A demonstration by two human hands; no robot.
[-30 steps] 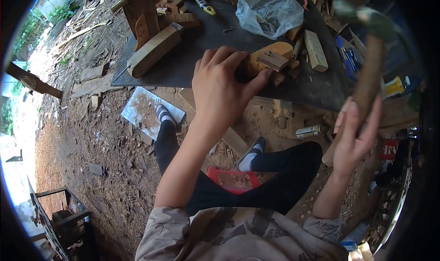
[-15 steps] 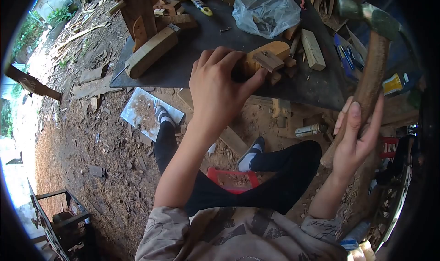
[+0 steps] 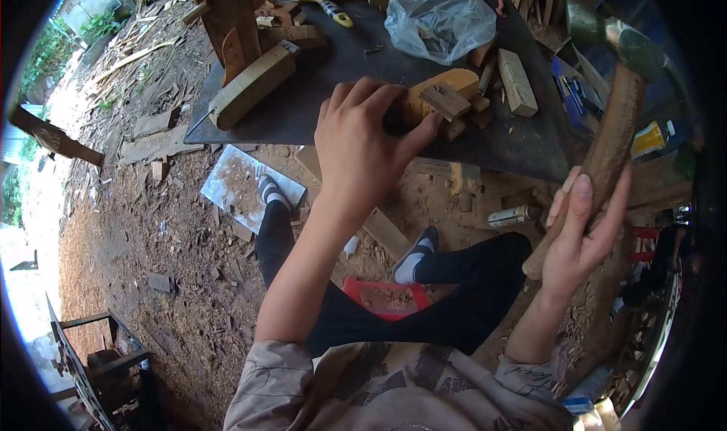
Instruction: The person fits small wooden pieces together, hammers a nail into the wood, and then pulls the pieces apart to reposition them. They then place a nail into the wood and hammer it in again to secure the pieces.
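Observation:
A wooden-handled hammer is held in my right hand, raised at the right with its metal head upward. The fingers and thumb wrap round the lower part of the handle. My left hand grips a light wooden block near the front edge of the dark table. Its fingers curl over the block's left end, which they hide. A small brown wood piece lies across the block, close to my left thumb. Small wood scraps sit under and beside it.
On the table are a clear plastic bag, a wood block, a long wooden piece and a yellow-handled brush. Below are a red stool, a spray can and a floor strewn with wood chips.
The hammer and my right hand have shifted very slightly, the head a little to the right and the handle's end to the left. My left hand stays on the block.

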